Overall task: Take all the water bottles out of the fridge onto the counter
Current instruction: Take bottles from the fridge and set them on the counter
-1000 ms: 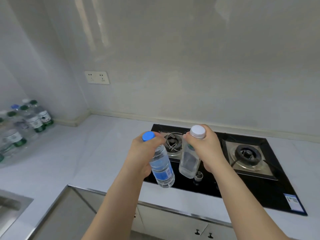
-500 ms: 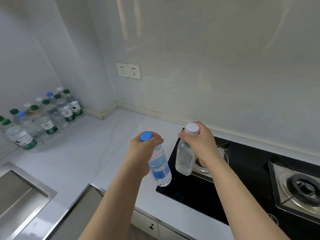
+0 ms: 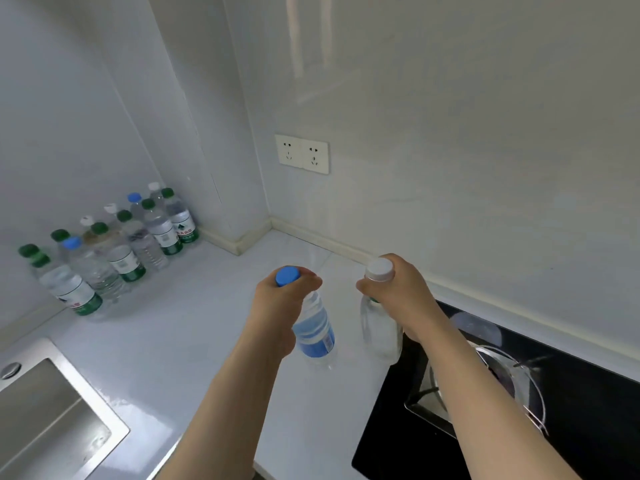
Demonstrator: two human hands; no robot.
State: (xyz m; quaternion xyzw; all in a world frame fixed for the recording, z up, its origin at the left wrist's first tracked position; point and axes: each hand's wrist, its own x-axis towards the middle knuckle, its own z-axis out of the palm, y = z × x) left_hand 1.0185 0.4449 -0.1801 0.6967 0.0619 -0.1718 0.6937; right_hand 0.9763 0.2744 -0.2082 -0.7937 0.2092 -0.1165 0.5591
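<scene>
My left hand grips the neck of a clear bottle with a blue cap and blue label, held above the white counter. My right hand grips a clear bottle with a white cap by its neck, over the counter beside the hob's left edge. Whether either bottle touches the counter I cannot tell. A cluster of several water bottles with green, blue and white caps stands along the left wall in the corner. The fridge is out of view.
A steel sink is sunk into the counter at the lower left. A black gas hob with a metal burner ring lies at the right. A double wall socket sits on the back wall.
My view has swung left, from the hob toward the corner. Both hands have carried their bottles left, off the hob and over the white counter. The bottle cluster now sits nearer the middle.
</scene>
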